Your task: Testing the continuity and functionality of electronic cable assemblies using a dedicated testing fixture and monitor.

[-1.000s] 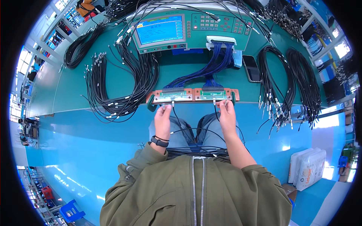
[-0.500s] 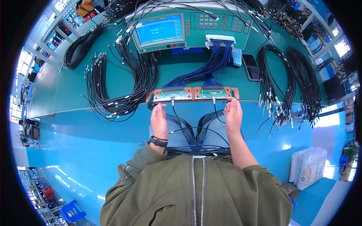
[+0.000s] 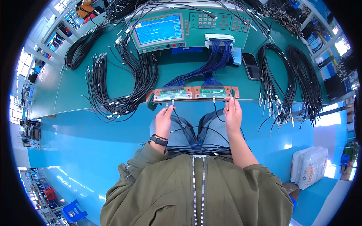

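Note:
Two green circuit boards on orange-brown bases form a test fixture (image 3: 193, 93) along the table's near edge. A black cable with a pale plug (image 3: 172, 101) runs down from the left board. My left hand (image 3: 163, 123) is closed, thumb and fingertips at that plug, which they partly cover. A second black cable's pale plug (image 3: 214, 100) sits at the right board's front edge. Beside it my right hand (image 3: 233, 116) is pinched at the fixture's right end; what its fingertips hold is too small to make out. Loose black cables (image 3: 198, 150) lie across my lap.
Blue ribbon-like wires (image 3: 203, 72) join the boards to a green tester (image 3: 188, 28) with a lit screen. A black cable bundle (image 3: 124, 90) hangs over the edge at left, another cable bundle (image 3: 277, 83) at right. A phone (image 3: 251, 66) lies beside the tester.
My left hand has moved right and slightly up, from the fixture's left end to the left board's plug. My right hand has hardly moved.

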A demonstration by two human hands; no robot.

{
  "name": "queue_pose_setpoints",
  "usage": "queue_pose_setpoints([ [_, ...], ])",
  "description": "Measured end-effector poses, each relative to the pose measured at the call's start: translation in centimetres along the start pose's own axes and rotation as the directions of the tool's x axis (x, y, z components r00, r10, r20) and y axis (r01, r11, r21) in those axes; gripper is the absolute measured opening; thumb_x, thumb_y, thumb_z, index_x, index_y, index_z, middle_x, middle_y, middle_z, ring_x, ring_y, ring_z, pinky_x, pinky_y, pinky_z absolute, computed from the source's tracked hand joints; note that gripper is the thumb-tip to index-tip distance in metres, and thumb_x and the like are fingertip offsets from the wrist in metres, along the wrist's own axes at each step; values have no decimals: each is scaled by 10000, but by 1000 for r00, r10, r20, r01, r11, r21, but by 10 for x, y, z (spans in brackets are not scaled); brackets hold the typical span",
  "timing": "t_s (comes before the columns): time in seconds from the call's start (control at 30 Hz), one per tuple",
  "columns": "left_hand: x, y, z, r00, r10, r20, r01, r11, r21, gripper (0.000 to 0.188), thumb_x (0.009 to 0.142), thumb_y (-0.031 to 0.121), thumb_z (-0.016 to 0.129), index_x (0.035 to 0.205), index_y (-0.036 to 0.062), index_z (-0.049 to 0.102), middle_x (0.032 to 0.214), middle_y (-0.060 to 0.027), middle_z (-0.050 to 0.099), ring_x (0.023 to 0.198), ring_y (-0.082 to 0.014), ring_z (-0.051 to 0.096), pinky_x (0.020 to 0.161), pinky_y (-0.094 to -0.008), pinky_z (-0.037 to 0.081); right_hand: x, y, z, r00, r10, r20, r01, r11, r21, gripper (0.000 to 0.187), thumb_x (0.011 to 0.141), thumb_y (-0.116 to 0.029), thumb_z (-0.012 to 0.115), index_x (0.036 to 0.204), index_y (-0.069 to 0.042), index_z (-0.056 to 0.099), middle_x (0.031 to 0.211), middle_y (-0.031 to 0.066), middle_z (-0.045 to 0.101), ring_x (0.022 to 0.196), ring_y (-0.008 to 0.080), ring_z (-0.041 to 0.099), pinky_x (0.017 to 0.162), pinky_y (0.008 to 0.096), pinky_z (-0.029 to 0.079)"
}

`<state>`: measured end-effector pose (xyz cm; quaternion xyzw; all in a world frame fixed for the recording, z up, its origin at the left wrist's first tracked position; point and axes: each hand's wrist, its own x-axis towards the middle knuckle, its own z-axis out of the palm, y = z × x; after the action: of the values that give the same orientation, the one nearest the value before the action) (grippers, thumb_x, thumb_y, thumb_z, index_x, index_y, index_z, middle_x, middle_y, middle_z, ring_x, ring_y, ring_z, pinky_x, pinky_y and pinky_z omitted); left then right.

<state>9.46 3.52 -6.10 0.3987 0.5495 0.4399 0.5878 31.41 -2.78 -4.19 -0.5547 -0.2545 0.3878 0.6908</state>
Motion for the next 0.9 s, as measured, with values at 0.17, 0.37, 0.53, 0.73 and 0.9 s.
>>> queue_pose_setpoints([
  [0.17,-1,0,-1,997,-35,69,33,999,35,190,872,218,514,884,48,599,673,63,442,564,-17,295,500,-166,237,-1,-1,-1,1000,5,-2,-5,1000,-15,238,949,-205,350,935,-57,536,619,-42,356,529,35,276,466,178,225],
  [0.37,6,-6,3,996,63,69,-60,997,-46,196,875,208,506,869,35,599,689,40,493,559,-26,331,500,-162,258,-4,0,-1,1000,9,7,-9,1000,-24,240,948,-208,349,930,-64,540,620,-40,372,532,39,287,468,181,228],
  [0.53,5,-4,3,990,94,103,-93,995,-21,204,878,208,498,845,33,597,689,18,521,540,-31,357,483,-153,267,-7,1,-3,1000,16,27,-16,1000,0,245,948,-215,346,927,-67,541,624,-36,383,537,42,297,470,183,232],
  [0.73,13,15,-4,986,-67,155,70,997,-16,208,874,212,500,807,38,592,681,0,531,558,-42,404,503,-161,305,-14,1,-10,998,23,56,-24,1000,19,247,948,-210,342,925,-63,538,629,-26,405,547,45,322,483,176,257],
  [0.9,15,21,0,973,-161,165,160,987,15,200,862,213,516,798,39,594,688,-3,539,578,-46,437,518,-161,326,-22,-3,-13,996,45,71,-48,998,45,245,948,-199,338,927,-58,536,635,-18,425,551,46,337,492,169,276],
])
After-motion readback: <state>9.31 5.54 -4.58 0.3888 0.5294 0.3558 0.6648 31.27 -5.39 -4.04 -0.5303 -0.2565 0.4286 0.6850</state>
